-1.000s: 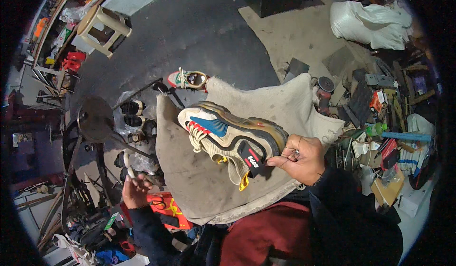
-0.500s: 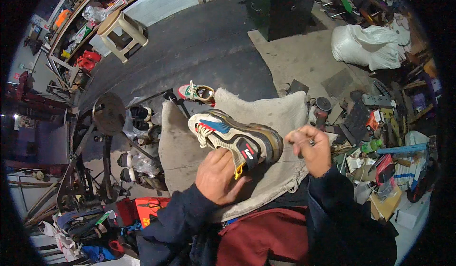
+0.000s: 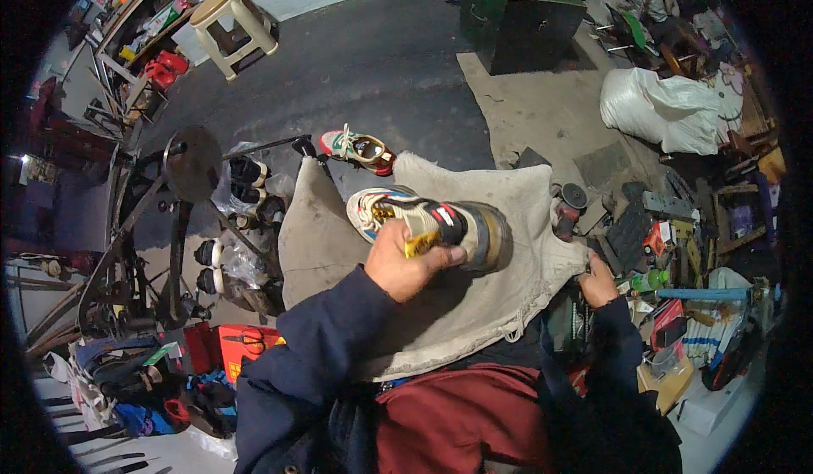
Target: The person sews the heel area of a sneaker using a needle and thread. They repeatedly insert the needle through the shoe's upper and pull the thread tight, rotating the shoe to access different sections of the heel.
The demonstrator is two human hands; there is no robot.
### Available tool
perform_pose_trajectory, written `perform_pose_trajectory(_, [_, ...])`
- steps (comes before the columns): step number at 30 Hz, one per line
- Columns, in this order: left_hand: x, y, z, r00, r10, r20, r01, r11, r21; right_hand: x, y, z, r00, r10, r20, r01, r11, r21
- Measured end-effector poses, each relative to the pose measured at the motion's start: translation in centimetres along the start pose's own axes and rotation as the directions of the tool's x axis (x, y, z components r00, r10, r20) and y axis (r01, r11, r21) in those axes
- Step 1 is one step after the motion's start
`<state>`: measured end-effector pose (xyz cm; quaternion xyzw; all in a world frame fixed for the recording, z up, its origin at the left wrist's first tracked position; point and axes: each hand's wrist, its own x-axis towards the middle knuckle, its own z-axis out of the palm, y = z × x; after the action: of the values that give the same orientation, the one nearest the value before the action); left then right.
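My left hand (image 3: pixel 401 262) grips the heel collar of a cream trainer (image 3: pixel 473 239) with blue, red and black details; its thumb presses on the side near a yellow tab. The trainer rests on a stained grey-beige cloth (image 3: pixel 330 279) spread over my lap. At the cloth's right corner, my right hand (image 3: pixel 598 279) touches the edge, its fingertips partly hidden. Beyond the cloth lies a second trainer (image 3: pixel 354 146), green, red and cream, with white laces.
Left are a metal stand (image 3: pixel 190 165), bagged shoes (image 3: pixel 210 254) and a red box (image 3: pixel 237 349). An angle grinder (image 3: pixel 572 207) and tool clutter (image 3: pixel 677 304) lie right. Behind are a stool (image 3: pixel 222 25), green chest (image 3: pixel 521 21) and white sack (image 3: pixel 652 110).
My left hand has come from the left onto the trainer, which is now tilted with its opening hidden by that hand. My right hand left the trainer for the cloth's right edge.
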<state>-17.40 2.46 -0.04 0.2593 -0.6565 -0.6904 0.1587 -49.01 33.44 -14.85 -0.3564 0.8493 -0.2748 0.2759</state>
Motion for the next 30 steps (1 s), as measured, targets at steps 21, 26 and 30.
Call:
perform_pose_trajectory(21, [0.5,-0.6,-0.2,0.997,-0.064,0.046,0.07,0.987,-0.143,-4.6,0.7,-2.1,0.928,-0.313,-0.2,0.233,0.91,-0.342])
perform_pose_trajectory(26, [0.0,-0.5,-0.2,0.999,-0.04,0.025,0.042,0.994,-0.098,-4.5,-19.3,-2.4,0.948,-0.311,0.067,0.306,0.949,0.079])
perform_pose_trajectory(30, [-0.3,-0.6,-0.3,1.0,-0.013,0.01,0.014,0.991,-0.136,-4.5,-25.5,-1.1,0.828,-0.522,0.204,0.518,0.852,0.076])
